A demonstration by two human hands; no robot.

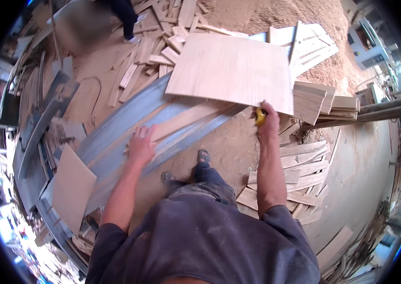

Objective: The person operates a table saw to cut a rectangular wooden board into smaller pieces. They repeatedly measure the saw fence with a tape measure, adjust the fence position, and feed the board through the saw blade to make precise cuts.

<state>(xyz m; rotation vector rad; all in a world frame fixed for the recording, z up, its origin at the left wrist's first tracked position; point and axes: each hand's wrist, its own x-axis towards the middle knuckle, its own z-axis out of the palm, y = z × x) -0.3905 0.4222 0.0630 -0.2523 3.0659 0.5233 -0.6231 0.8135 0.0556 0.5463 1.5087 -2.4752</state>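
Note:
My left hand (142, 146) is closed over the near end of a long pale wooden board (186, 119), which lies slantwise along a grey-blue metal bed. A compact yellow tape measure (260, 116) is gripped in my right hand (270, 119), its details partly covered by the fingers. The fingertips of that hand reach the near edge of a large, light wooden panel (231, 68). This panel rests flat across the far end of the bed and hides what is beneath it.
Stacked planks (311, 102) jut out right of the panel. Loose slats (304, 173) lie by my right forearm. A smaller panel (72, 187) leans at the left. Offcuts (162, 52) and sawdust (276, 14) cover the far floor, where another person's leg (125, 21) shows.

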